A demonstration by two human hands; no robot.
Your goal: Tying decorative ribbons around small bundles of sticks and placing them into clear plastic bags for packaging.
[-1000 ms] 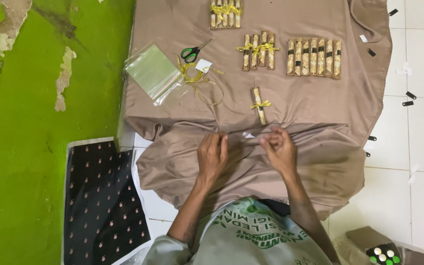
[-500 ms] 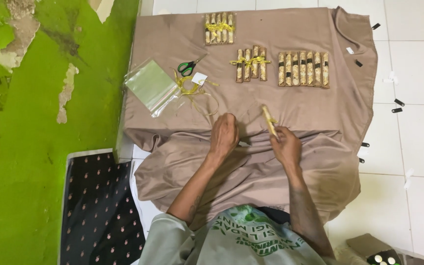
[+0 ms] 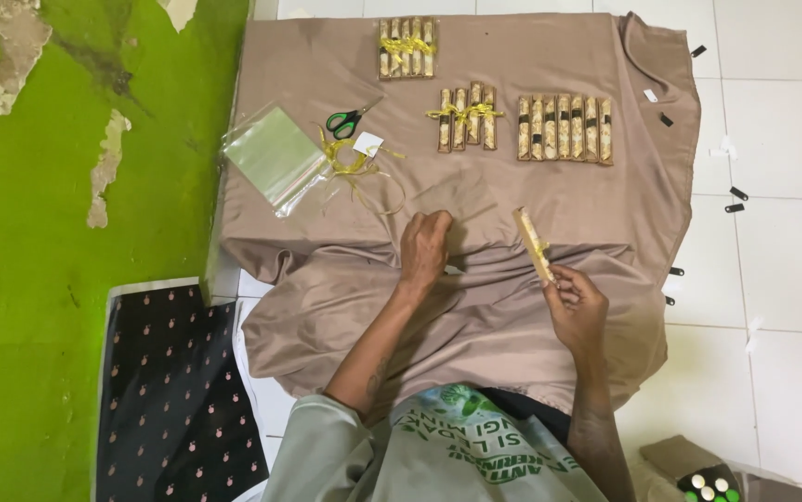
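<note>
While the left hand (image 3: 424,246) curls closed on draped taupe cloth (image 3: 512,195), the right hand (image 3: 576,302) pinches a slim golden stick (image 3: 531,244).

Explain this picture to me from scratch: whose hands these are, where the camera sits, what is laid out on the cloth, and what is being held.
There is no machine here. A person sits on a tiled floor, and the one camera is worn on their head, looking down at their own two bare hands.

A brown cloth is spread before them. On it lie green-handled scissors, a stack of clear plastic bags, a tangle of yellow ribbon, two bundles of slim golden sticks tied with ribbon, and a loose row of the same sticks.

The right hand holds one golden stick, tilted upward. The left hand rests closed on the cloth; whether it pinches anything is not clear.
</note>
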